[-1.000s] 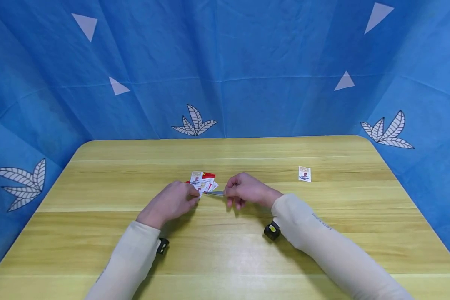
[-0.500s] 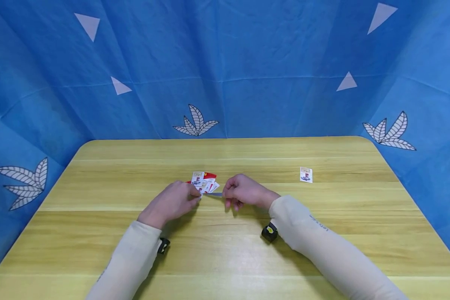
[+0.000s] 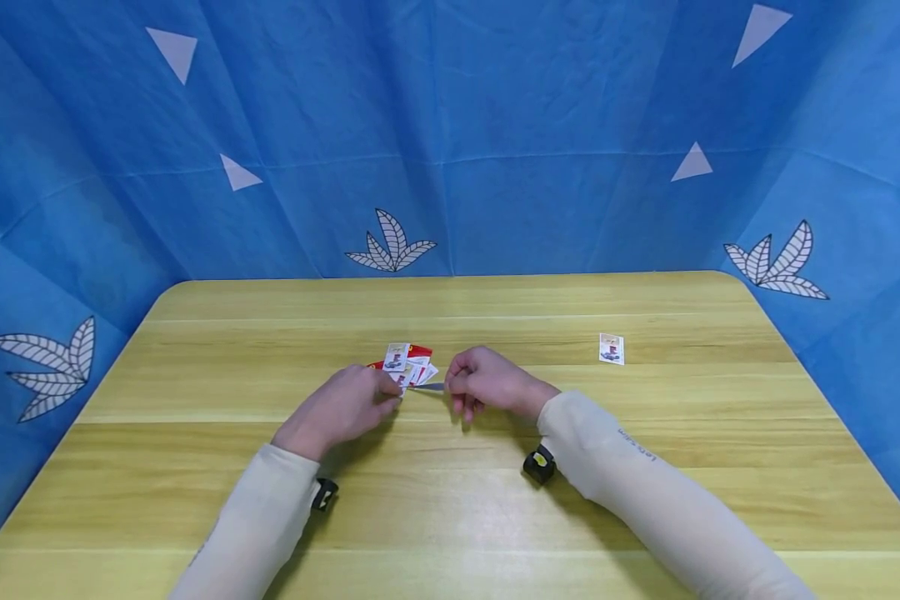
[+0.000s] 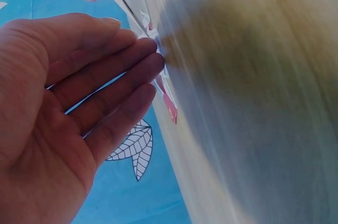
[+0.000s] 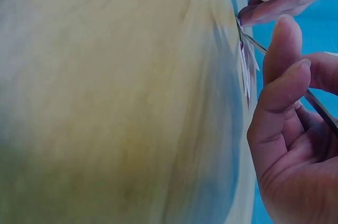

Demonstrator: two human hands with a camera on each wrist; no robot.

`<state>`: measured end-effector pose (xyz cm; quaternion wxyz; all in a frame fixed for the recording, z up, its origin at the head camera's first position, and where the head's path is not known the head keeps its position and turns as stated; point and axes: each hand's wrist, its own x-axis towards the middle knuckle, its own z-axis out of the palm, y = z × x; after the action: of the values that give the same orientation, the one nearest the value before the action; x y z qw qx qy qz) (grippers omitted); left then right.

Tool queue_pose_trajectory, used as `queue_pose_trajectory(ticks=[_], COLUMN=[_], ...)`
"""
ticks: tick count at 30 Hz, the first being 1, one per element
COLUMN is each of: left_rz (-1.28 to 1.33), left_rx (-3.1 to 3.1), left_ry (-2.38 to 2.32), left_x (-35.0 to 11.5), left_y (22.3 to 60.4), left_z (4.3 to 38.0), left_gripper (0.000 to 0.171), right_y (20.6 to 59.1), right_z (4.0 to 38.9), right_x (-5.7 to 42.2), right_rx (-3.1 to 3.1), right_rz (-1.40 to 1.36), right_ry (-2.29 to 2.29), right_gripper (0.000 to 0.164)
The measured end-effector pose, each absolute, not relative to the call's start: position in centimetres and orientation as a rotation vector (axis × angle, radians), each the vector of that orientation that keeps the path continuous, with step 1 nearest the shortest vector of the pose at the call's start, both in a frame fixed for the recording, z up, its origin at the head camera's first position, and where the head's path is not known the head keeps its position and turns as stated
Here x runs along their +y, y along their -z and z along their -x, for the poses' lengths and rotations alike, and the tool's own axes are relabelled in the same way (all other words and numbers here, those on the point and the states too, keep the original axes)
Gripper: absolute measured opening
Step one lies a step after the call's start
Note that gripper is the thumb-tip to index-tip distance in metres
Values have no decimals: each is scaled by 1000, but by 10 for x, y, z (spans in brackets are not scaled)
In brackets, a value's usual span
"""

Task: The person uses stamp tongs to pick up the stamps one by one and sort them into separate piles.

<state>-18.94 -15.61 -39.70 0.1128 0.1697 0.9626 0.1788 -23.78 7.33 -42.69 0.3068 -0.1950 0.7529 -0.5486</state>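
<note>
Small printed stamps (image 3: 417, 369), white with red parts, lie overlapping in a loose pile left of the table's middle. My left hand (image 3: 340, 410) rests its fingertips at the pile's near edge; in the left wrist view its fingers (image 4: 113, 73) are fairly straight and side by side. My right hand (image 3: 492, 382) holds slim metal tweezers (image 3: 433, 387) between thumb and fingers, also seen in the right wrist view as a dark shaft (image 5: 319, 109). The tweezer tips point left and reach the stamps beside my left fingertips. Whether they grip a stamp is too small to tell.
A single stamp (image 3: 611, 349) lies apart on the right side of the wooden table (image 3: 450, 500). Behind the far edge hangs a blue cloth (image 3: 525, 217) with white triangles and leaf prints. Both wrists carry a small black camera (image 3: 539, 466).
The hands and tweezers have hardly moved. The upper stamp on the pile has shifted slightly, and a little more red shows at the pile's left side.
</note>
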Motion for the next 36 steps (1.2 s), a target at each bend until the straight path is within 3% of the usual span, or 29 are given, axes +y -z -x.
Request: queue_pose_trajectory(ticks=[18, 36], left_rz=[-499, -723], left_rx=[2823, 2894], left_ry=[-588, -554], left_x=[-164, -171], left_y=[395, 396], left_z=[186, 187], left_gripper=[26, 35], right_y=[419, 411], right_z=[237, 239], right_x=[92, 139], right_rx=[1973, 1954], right_rz=[506, 518], right_ry=[1481, 1495], right_gripper=[16, 22])
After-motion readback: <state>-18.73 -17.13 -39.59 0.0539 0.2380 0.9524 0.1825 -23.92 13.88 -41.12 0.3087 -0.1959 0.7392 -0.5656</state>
